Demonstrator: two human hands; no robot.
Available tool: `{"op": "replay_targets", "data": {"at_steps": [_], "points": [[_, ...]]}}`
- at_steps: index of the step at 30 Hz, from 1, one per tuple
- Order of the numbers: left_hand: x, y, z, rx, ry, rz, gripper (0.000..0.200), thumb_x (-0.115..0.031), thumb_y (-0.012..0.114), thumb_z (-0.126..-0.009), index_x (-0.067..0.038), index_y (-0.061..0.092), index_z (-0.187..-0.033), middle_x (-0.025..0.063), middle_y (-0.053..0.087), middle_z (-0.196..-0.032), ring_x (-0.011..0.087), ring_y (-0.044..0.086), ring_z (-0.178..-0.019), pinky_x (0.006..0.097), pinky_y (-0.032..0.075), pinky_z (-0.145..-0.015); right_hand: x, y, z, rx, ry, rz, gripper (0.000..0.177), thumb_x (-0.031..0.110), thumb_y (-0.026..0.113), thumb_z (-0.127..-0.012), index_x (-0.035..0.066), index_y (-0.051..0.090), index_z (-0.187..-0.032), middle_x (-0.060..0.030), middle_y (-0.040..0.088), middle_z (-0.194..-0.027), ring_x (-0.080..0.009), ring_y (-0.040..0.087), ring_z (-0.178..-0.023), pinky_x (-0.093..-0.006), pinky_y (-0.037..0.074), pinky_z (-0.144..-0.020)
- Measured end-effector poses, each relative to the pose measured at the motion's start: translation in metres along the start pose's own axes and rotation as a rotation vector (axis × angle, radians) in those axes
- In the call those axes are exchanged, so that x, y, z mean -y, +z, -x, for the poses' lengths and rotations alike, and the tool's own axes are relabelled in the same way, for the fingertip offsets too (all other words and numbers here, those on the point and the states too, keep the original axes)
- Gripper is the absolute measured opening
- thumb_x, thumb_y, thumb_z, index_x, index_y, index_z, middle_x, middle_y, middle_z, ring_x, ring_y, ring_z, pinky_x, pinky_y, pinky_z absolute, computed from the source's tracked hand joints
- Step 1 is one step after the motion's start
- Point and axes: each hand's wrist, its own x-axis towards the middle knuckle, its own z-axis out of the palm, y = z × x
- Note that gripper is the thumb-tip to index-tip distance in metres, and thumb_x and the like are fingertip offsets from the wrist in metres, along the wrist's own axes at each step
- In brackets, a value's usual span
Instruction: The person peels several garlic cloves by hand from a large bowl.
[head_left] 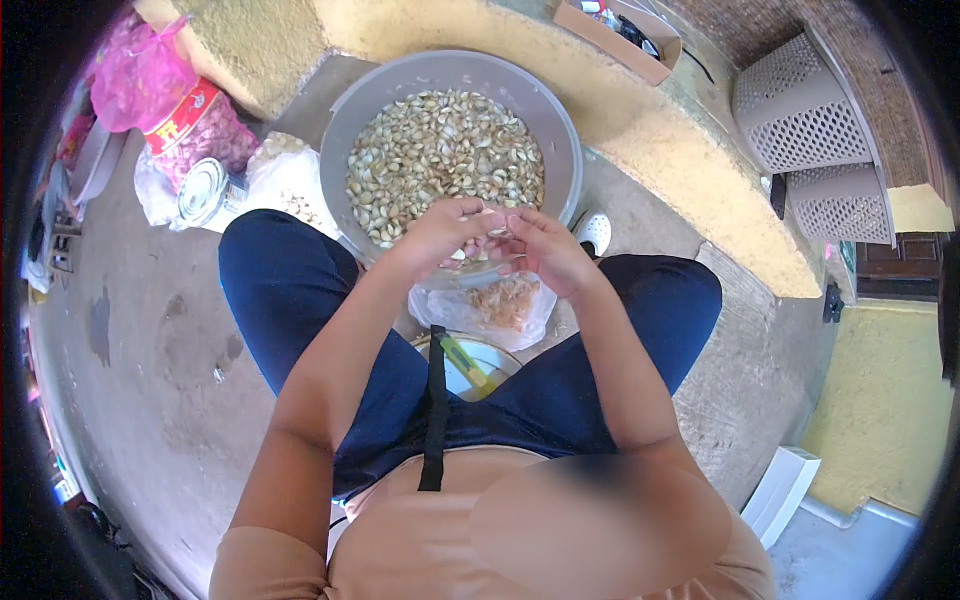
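Grey basin (340, 130) ahead: my left hand (440, 232) and right hand (548, 250) pinch one clove (495, 222) (peeling, I judge); next needs a firm pull over the bag (500, 305).

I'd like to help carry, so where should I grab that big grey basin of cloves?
By its rim, at the left and right sides together. The grey basin is wide, round and full of cloves, so one-sided lifting would likely tip it. The ledge crowds the far side, and the left hand and right hand hover over the near edge.
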Motion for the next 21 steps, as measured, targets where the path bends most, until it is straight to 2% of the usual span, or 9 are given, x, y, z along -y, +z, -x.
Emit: {"op": "replay_targets", "data": {"at_steps": [3,6,9,12,15,18,21], "points": [[0.006,-0.003,-0.006,-0.059,0.019,-0.037,0.028,-0.03,0.059,-0.078,-0.007,0.052,-0.094,-0.0016,0.048,-0.061,0.0038,0.041,-0.049,0.0181,0.029,-0.039,-0.005,0.002,-0.005,-0.013,-0.034,-0.001,0.033,0.028,0.046,-0.087,0.004,0.049,-0.109,-0.0075,0.059,-0.089,-0.0146,0.057,-0.077,-0.0292,0.048,-0.065],[0.009,-0.004,-0.01,-0.119,0.044,-0.13,0.028,-0.029,0.061,-0.077,-0.008,0.047,-0.088,-0.0007,0.049,-0.061,0.0052,0.042,-0.049,0.0194,0.031,-0.04,-0.001,-0.004,-0.008,0.029,0.047,-0.004,0.031,0.025,0.049,-0.086,0.003,0.05,-0.107,-0.0076,0.059,-0.09,-0.0142,0.057,-0.077,-0.0298,0.048,-0.064],[0.002,-0.005,-0.006,-0.09,-0.032,-0.221,0.031,-0.028,0.065,-0.074,-0.009,0.043,-0.085,0.0004,0.05,-0.061,0.0062,0.045,-0.05,0.02,0.031,-0.04,-0.006,-0.007,-0.011,-0.038,0.126,0.02,0.028,0.022,0.051,-0.084,0.002,0.052,-0.104,-0.0069,0.059,-0.088,-0.014,0.057,-0.076,-0.0301,0.049,-0.064],[0.001,-0.008,-0.008,-0.013,0.008,-0.231,0.034,-0.027,0.069,-0.069,-0.008,0.044,-0.082,0.0015,0.051,-0.062,0.0063,0.045,-0.05,0.021,0.032,-0.04,-0.004,-0.011,-0.012,-0.019,0.178,-0.019,0.023,0.021,0.051,-0.084,0.004,0.054,-0.098,-0.0048,0.058,-0.083,-0.0138,0.057,-0.074,-0.0316,0.05,-0.063],[0.015,-0.009,-0.019,-0.026,0.18,-0.315,0.037,-0.026,0.073,-0.064,-0.008,0.045,-0.08,0.003,0.053,-0.066,0.0093,0.047,-0.054,0.0238,0.037,-0.045,-0.006,-0.011,-0.016,0.012,0.168,-0.043,0.024,0.02,0.053,-0.082,0.004,0.053,-0.099,-0.0042,0.057,-0.082,-0.0133,0.056,-0.072,-0.0315,0.05,-0.062],[0.024,-0.01,-0.024,-0.17,0.432,-0.611,0.037,-0.024,0.075,-0.061,-0.007,0.048,-0.08,0.0045,0.055,-0.071,0.0148,0.054,-0.065,0.028,0.043,-0.057,-0.01,-0.015,-0.02,-0.048,0.139,-0.028,0.022,0.018,0.053,-0.082,0.005,0.052,-0.099,-0.005,0.057,-0.081,-0.0139,0.056,-0.068,-0.0307,0.05,-0.061],[0.021,-0.001,-0.019,-0.22,0.363,-0.541,0.038,-0.024,0.076,-0.059,-0.008,0.052,-0.084,0.006,0.057,-0.078,0.0195,0.057,-0.077,0.0308,0.045,-0.067,-0.015,-0.016,-0.023,-0.155,0.047,0.0,0.019,0.016,0.052,-0.082,0.005,0.052,-0.097,-0.0063,0.057,-0.081,-0.015,0.057,-0.067,-0.0299,0.05,-0.061]]}}
